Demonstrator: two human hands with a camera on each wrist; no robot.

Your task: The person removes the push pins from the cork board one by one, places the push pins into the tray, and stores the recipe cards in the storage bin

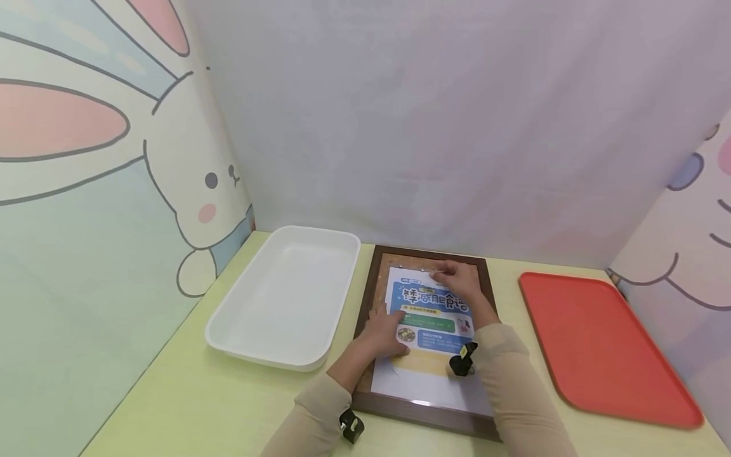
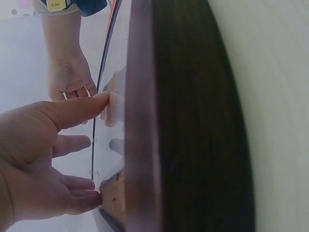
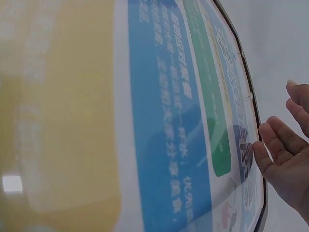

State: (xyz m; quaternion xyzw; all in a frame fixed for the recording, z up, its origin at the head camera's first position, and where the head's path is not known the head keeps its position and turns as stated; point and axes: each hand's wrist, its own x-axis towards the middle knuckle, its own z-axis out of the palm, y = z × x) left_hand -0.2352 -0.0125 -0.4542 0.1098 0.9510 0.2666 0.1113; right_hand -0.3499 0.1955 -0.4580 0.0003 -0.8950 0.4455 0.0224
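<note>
A printed poster (image 1: 422, 379) with blue, green and yellow blocks lies on a cork board (image 1: 365, 374) in a dark wooden frame (image 1: 422, 416). My left hand (image 1: 384, 333) rests on the poster's left side, fingers spread; in the left wrist view that hand (image 2: 43, 154) has its thumb and fingertips at the surface. My right hand (image 1: 459, 279) is at the poster's top edge, fingertips close to it. In the right wrist view, no object shows between the right hand's (image 3: 289, 169) fingers. Small clear pins (image 3: 248, 96) stand along the top edge, left of the right hand.
A deep white tray (image 1: 263, 357) stands left of the board. To the right lies a flat red tray (image 1: 605, 343). A grey-white curtain (image 1: 428, 127) rises behind the pale yellow table (image 1: 171, 393), with cartoon-printed walls on both sides.
</note>
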